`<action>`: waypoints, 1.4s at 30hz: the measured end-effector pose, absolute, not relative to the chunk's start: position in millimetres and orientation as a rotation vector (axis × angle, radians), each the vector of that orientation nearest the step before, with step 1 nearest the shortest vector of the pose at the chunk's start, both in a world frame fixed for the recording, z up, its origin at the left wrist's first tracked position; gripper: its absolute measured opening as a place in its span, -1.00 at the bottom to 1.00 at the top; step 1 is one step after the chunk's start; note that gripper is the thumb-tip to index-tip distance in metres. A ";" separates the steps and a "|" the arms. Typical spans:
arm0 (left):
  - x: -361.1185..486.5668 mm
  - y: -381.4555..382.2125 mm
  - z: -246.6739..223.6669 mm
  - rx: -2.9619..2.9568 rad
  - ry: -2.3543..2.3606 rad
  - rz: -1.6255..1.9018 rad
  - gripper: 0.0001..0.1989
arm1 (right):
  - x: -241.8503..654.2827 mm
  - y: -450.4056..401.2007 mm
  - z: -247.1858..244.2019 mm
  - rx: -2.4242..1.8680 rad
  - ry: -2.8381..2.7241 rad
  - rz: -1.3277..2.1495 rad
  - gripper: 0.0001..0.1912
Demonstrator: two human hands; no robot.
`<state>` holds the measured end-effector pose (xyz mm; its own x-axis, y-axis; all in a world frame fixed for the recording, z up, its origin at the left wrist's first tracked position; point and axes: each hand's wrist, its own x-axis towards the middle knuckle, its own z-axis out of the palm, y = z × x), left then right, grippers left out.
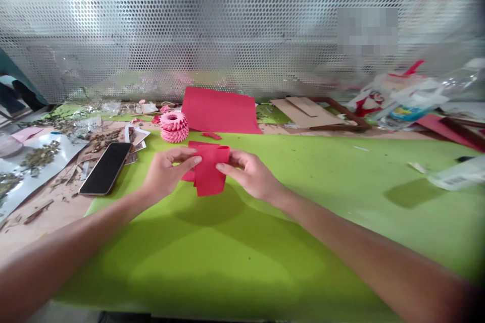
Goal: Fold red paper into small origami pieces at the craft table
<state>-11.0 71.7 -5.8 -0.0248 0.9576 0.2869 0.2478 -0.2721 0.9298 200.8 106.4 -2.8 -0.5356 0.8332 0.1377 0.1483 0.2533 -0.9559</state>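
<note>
My left hand (166,171) and my right hand (246,174) hold a folded piece of red paper (209,171) between them, pinching its edges above a green cutting mat (242,242). Beyond the hands sit a large red paper sheet (220,111) and a stacked pink paper rosette (174,127). A small red paper scrap (211,136) lies just in front of the sheet. A black smartphone (105,168) lies to the left of my left hand, at the mat's edge.
Left of the mat, dried plant bits lie on glossy white sheets (41,161) among photo cards (136,136). Right of the sheet stand cardboard pieces (305,113) on a wooden frame (341,113), with plastic bags (401,96) beyond. A perforated metal panel (227,25) forms the back wall.
</note>
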 end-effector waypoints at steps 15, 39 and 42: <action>-7.6 66.4 -4.4 1.616 1.402 1.263 -0.74 | 200.0 98.8 6.3 -0.959 -1.915 1.067 -0.73; -12.8 75.4 -9.1 1.449 1.282 1.299 -0.63 | 205.9 109.7 0.8 -0.967 -1.882 1.097 -0.63; -15.6 79.3 -10.5 1.460 1.243 1.233 -0.64 | 207.0 109.9 0.9 -0.953 -1.893 1.081 -0.62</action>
